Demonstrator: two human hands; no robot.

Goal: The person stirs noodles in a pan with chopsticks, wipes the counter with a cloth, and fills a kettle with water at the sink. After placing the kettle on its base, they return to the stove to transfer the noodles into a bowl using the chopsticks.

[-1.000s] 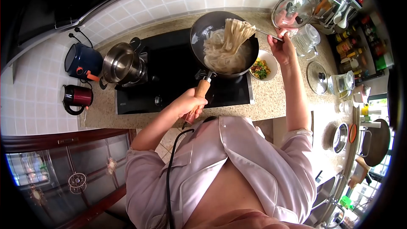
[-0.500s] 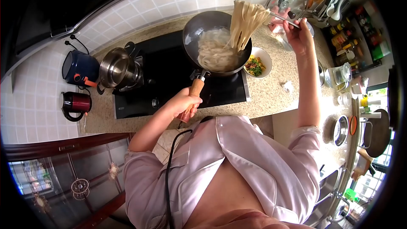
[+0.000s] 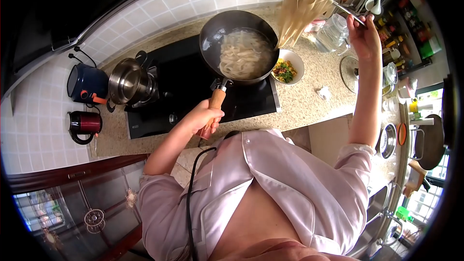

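Note:
My left hand (image 3: 205, 117) is wrapped round the wooden handle (image 3: 217, 99) of a dark wok (image 3: 211, 34) on the black stove. Wide noodles lie in cloudy liquid in the wok (image 3: 244, 53). In my right hand (image 3: 365, 38), raised at the upper right, are what look like slim metal chopsticks (image 3: 349, 11). From their far end hangs a thick bundle of wide noodles (image 3: 300, 12), its lower tip near the wok's right rim. Just below that rim stands a white bowl (image 3: 300, 69) with chopped green and yellow bits inside.
A steel pot (image 3: 126, 81) stands on the left side of the stove (image 3: 171, 84). Further left are a blue appliance (image 3: 87, 83) and a red kettle (image 3: 85, 124). Glass jars (image 3: 333, 33), a glass lid (image 3: 349, 73) and a crumpled white tissue (image 3: 323, 93) lie on the right counter.
My right hand has moved up and to the right, lifting the noodle bundle higher and away from the wok's middle. My left hand keeps its hold on the handle.

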